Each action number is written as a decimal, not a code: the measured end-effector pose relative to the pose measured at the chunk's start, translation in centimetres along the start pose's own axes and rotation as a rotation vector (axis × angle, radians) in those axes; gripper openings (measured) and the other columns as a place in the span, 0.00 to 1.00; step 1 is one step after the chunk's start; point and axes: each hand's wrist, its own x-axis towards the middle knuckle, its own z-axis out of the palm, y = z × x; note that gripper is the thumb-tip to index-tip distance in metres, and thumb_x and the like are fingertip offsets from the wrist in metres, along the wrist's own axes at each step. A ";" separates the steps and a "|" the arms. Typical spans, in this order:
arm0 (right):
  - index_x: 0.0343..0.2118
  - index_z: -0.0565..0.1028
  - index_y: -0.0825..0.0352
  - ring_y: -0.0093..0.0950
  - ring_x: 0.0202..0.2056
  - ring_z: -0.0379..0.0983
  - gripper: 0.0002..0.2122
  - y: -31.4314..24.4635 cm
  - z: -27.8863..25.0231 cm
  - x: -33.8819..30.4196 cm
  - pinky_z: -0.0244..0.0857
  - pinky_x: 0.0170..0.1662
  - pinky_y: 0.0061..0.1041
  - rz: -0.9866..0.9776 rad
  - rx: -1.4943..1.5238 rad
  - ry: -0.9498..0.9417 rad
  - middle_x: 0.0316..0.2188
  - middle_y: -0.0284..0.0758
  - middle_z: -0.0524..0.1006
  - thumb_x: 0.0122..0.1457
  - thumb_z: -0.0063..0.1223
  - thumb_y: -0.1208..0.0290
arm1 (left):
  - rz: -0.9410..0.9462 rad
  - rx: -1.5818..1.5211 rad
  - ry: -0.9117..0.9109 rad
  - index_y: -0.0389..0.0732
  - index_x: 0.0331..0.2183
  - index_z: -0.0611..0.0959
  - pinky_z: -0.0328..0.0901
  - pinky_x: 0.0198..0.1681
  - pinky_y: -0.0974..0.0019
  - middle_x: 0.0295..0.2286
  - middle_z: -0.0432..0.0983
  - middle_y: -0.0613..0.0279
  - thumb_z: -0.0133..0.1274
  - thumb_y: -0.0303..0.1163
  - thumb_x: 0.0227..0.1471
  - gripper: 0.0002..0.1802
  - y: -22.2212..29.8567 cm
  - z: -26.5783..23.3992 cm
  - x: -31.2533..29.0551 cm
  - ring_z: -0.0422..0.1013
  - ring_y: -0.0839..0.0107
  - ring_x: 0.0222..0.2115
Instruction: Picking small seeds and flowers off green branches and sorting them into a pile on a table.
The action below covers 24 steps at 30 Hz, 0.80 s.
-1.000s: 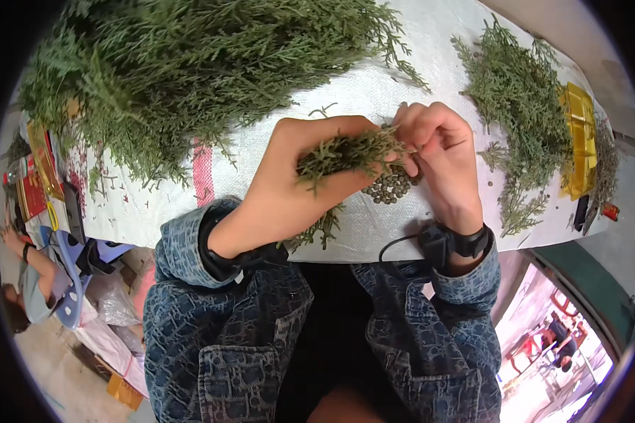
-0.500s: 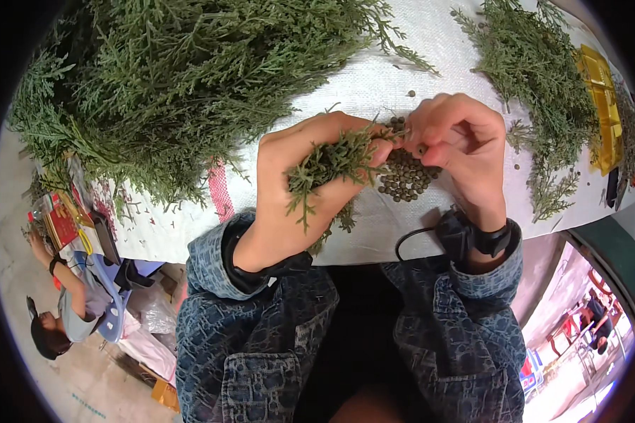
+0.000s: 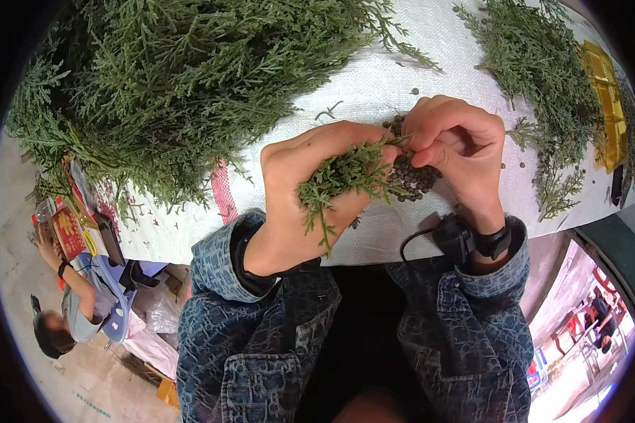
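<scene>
Hands (image 3: 395,166) on sprig (image 3: 346,176), seeds (image 3: 410,180) beneath, cypress heaps (image 3: 190,77) beside

Outdoor market-side sorting spot: woven sack cloth (image 3: 416,63) over table, heaped cypress sprigs (image 3: 190,77), concrete ground (image 3: 14,282), blue plastic stool (image 3: 116,310).

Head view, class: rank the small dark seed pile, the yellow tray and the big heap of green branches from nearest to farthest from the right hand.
1. Seed pile: directly under the right hand.
2. Yellow tray: far right edge.
3. Big heap of green branches: far left, beyond the left hand.
</scene>
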 end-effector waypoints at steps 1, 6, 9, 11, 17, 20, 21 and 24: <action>0.32 0.74 0.78 0.27 0.33 0.76 0.07 0.0 0.0 0.0 0.73 0.39 0.22 0.010 -0.015 0.012 0.30 0.41 0.75 0.49 0.56 0.89 | 0.016 0.001 0.000 0.30 0.33 0.80 0.68 0.29 0.73 0.26 0.78 0.55 0.59 0.19 0.41 0.11 -0.1 0.0 0.1 0.75 0.73 0.25; 0.32 0.74 0.78 0.27 0.33 0.75 0.07 0.0 0.1 -0.1 0.73 0.40 0.21 0.026 0.008 0.032 0.31 0.40 0.75 0.49 0.56 0.89 | 0.055 0.009 -0.003 0.30 0.33 0.80 0.68 0.29 0.73 0.26 0.79 0.56 0.58 0.19 0.41 0.11 -0.2 0.2 0.1 0.76 0.72 0.25; 0.33 0.74 0.77 0.26 0.34 0.75 0.07 0.1 0.1 -0.1 0.72 0.41 0.20 0.029 0.041 0.043 0.31 0.39 0.75 0.50 0.56 0.88 | -0.055 -0.129 0.018 0.31 0.33 0.80 0.68 0.29 0.74 0.25 0.78 0.57 0.57 0.19 0.42 0.10 -0.3 0.5 0.1 0.75 0.73 0.25; 0.33 0.74 0.77 0.25 0.34 0.75 0.07 0.2 0.2 -0.2 0.72 0.41 0.20 0.043 0.080 0.048 0.31 0.39 0.76 0.50 0.56 0.88 | 0.006 -0.040 0.037 0.32 0.32 0.81 0.65 0.28 0.75 0.23 0.77 0.62 0.57 0.23 0.45 0.08 -0.5 0.7 0.2 0.72 0.77 0.23; 0.34 0.74 0.77 0.23 0.34 0.75 0.07 0.2 0.4 -0.1 0.71 0.41 0.19 0.119 0.081 0.080 0.31 0.38 0.76 0.51 0.55 0.88 | 0.066 0.022 0.060 0.33 0.31 0.81 0.63 0.26 0.76 0.21 0.76 0.63 0.57 0.23 0.47 0.06 -1.0 0.9 0.4 0.70 0.79 0.21; 0.34 0.74 0.77 0.23 0.34 0.75 0.06 0.1 0.5 -0.1 0.71 0.41 0.19 0.154 0.093 0.089 0.30 0.37 0.76 0.52 0.55 0.88 | 0.064 0.019 0.047 0.32 0.30 0.81 0.63 0.26 0.76 0.21 0.76 0.62 0.57 0.22 0.47 0.05 -1.2 0.8 0.4 0.70 0.79 0.21; 0.34 0.74 0.77 0.23 0.34 0.75 0.06 0.0 0.5 -0.2 0.71 0.41 0.19 0.175 0.075 0.103 0.30 0.37 0.76 0.52 0.55 0.88 | 0.061 0.003 0.039 0.32 0.30 0.81 0.63 0.26 0.76 0.21 0.76 0.62 0.57 0.21 0.47 0.05 -1.2 0.8 0.3 0.70 0.79 0.21; 0.34 0.74 0.77 0.23 0.34 0.75 0.06 0.1 0.6 -0.3 0.71 0.41 0.19 0.192 0.070 0.129 0.30 0.37 0.76 0.52 0.54 0.88 | 0.098 0.027 0.029 0.31 0.29 0.80 0.64 0.26 0.76 0.21 0.77 0.60 0.57 0.21 0.46 0.05 -1.3 0.8 0.3 0.71 0.79 0.21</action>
